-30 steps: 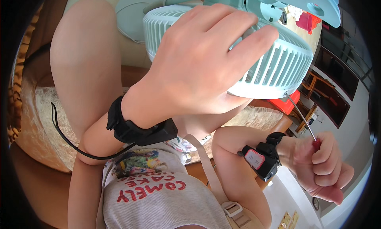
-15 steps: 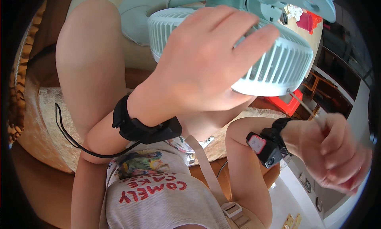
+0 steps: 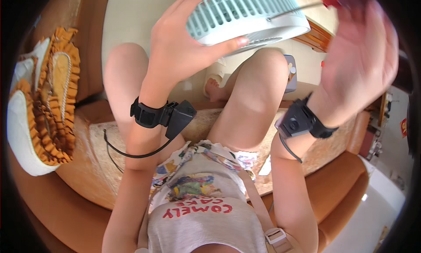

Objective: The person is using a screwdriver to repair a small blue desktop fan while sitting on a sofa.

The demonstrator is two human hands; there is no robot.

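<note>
A pale blue and white fan (image 3: 245,12) with a slatted round housing is held up above my knees, its top cut off by the upper edge of the view. My left hand (image 3: 177,44) is closed around its left side, thumb along the white lower rim. In my right hand (image 3: 362,64) is a screwdriver (image 3: 294,10) with a red handle. Its thin metal shaft points left, and the tip meets the white rim of the housing. Some fingers of the right hand are blurred and partly out of view.
I sit on a brown sofa (image 3: 346,196) with a tan cover. An orange ruffled, white-sided item (image 3: 30,134) lies on the left. Beyond my right knee are a small grey object (image 3: 290,73) on the floor and a wooden piece of furniture (image 3: 316,36).
The view has shifted. The fan now sits higher and is turned to show its lower rim. My left hand has moved to its left side; my right hand has risen with the screwdriver.
</note>
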